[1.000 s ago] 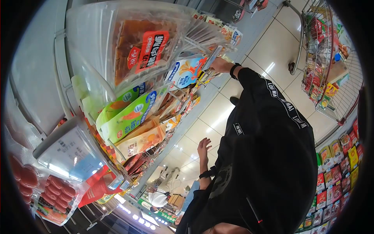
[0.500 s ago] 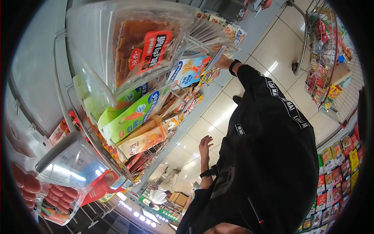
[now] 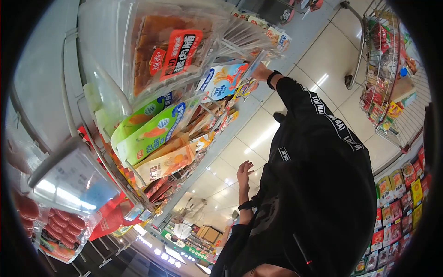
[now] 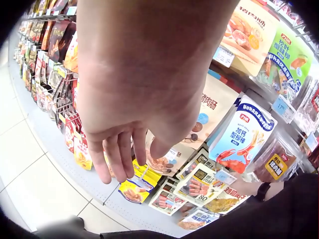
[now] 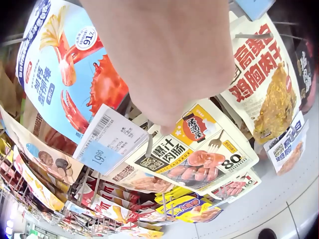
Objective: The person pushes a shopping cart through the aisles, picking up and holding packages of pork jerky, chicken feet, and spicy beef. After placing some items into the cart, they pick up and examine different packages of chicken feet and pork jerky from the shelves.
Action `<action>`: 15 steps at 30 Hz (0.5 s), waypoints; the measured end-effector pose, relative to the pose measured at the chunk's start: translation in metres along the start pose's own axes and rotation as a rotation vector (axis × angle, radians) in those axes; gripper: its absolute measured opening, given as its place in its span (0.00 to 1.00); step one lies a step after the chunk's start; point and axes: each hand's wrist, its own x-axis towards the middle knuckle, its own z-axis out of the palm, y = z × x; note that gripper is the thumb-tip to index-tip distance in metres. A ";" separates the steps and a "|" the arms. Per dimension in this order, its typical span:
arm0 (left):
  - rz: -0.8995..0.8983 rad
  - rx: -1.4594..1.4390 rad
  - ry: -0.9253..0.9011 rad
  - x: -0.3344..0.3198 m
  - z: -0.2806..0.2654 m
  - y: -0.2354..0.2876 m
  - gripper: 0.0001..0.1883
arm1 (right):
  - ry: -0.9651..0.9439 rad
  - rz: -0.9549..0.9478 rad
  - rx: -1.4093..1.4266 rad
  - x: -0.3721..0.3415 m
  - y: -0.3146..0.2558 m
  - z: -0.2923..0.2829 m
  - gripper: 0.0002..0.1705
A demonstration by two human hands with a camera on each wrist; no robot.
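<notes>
My right hand (image 3: 261, 73) reaches to the end of a shelf hook behind a price tag. In the right wrist view, the hand (image 5: 172, 107) comes down over a cream sausage packet (image 5: 204, 159), its tip right at the packet's upper edge. Its fingers are mostly hidden, so I cannot tell whether they grip it. A blue crab-stick packet (image 5: 75, 69) hangs on one side, a chicken-breast packet (image 5: 264, 79) on the other. My left hand (image 3: 244, 173) hangs in the air beside my body, fingers loose and holding nothing; yellow packets (image 4: 139, 186) show past its fingertips.
Green packets (image 3: 152, 134) and a large clear bag of dried pork slices (image 3: 170, 51) hang closer to the camera. A price tag holder (image 3: 71, 175) juts out from the rack. A loaded shopping cart (image 3: 385, 78) stands on the tiled floor, with more packets (image 3: 392, 203) racked behind me.
The view sways slightly, shifting the near price tag holder and packets. My right hand stays at the hook with only a small shift; my left hand hangs much as before.
</notes>
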 end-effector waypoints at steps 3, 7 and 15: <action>0.002 0.003 -0.041 0.003 0.006 0.000 0.21 | -0.033 0.138 -0.295 -0.008 0.022 0.029 0.20; 0.056 0.057 -0.149 0.024 0.015 -0.002 0.21 | 0.463 0.377 -0.141 -0.076 0.054 0.040 0.24; 0.180 0.176 -0.414 0.085 0.052 0.017 0.22 | 0.048 0.683 0.042 -0.356 0.108 -0.010 0.15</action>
